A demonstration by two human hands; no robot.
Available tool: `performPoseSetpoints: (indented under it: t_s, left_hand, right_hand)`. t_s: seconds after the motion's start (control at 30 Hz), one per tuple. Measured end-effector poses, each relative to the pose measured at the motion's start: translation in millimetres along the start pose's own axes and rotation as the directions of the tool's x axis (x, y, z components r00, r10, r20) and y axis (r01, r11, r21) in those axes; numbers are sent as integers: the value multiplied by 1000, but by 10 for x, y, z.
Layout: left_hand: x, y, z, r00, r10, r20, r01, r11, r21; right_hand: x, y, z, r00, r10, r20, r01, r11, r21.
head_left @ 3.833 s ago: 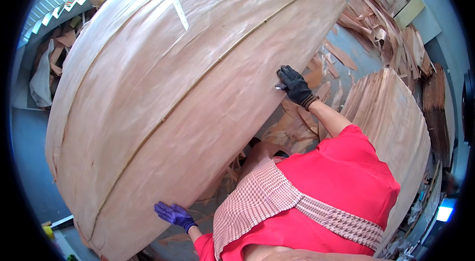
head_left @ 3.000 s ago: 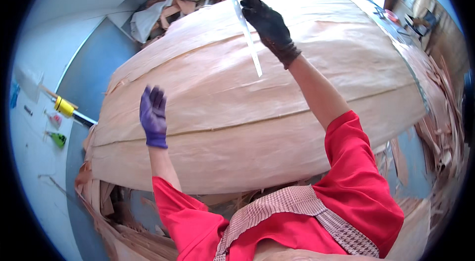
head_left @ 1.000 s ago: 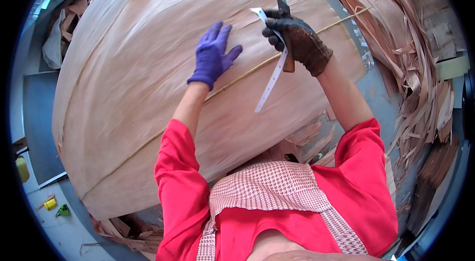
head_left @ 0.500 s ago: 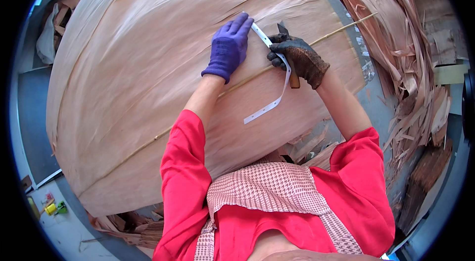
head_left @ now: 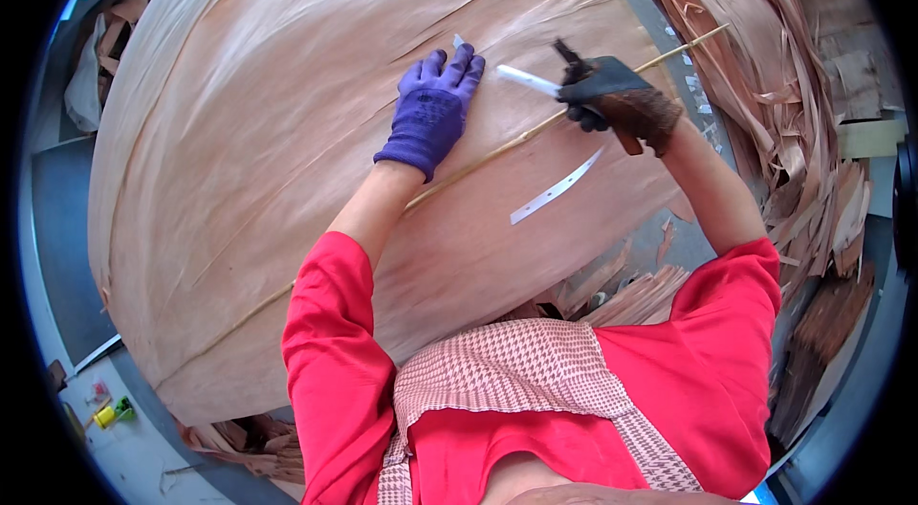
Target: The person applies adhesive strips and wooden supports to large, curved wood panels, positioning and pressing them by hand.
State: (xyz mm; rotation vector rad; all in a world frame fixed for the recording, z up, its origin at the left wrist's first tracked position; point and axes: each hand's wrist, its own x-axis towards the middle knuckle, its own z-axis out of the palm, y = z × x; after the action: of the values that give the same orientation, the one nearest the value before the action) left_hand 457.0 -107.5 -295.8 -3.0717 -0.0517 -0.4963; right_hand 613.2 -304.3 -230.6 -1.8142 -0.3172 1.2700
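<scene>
My left hand [head_left: 428, 113], in a purple glove, lies flat with fingers spread on a large sheet of wood veneer [head_left: 277, 122]. At its fingertips sits a small white piece of tape [head_left: 458, 41] on the veneer. My right hand [head_left: 617, 103], in a dark, worn glove, is closed above the sheet to the right. It grips a white strip of perforated tape [head_left: 528, 80], whose loose tail [head_left: 557, 189] shows below the hand. Also in that hand is a knife-like tool [head_left: 568, 54] with a dark blade; its wooden handle sticks out below the palm.
A thin bamboo-like stick [head_left: 535, 130] lies diagonally across the veneer. Torn veneer strips [head_left: 765, 75] are heaped at the right, and more scraps [head_left: 636, 295] lie near my body. Small yellow and green items [head_left: 113, 413] rest on a pale surface at lower left.
My right hand has moved right, carrying the tape and tool away from my left hand. The tape has parted, leaving a small piece at my left fingertips. My left hand has shifted slightly left.
</scene>
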Motion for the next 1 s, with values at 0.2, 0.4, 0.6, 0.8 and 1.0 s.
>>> performPoseSetpoints:
  t_s: [0.2,0.4,0.6,0.8,1.0]
  left_hand:
    - [507,-337,-176,987,-5,-163,-24,984,-174]
    - [690,-561,296,974,-162,-157,122,964,-234]
    - [658,-543,431,979,-155,-130,117,958,-262]
    - [702,-469,390,999,-23,-36,22,999,-27]
    - [742,-401,494,998,-54,-10,55,997,62]
  right_hand:
    - [7,-157,-174,978,-201,-53,205,895,397]
    - [659,-506,126,887,-462,14,384,753,534]
    - [1097,-257,195,993,-105,50,59,823,565]
    - [988,-283,269,997,-77,-13,73,864,498]
    - [817,-169,125,952,-276,132,213,907,363]
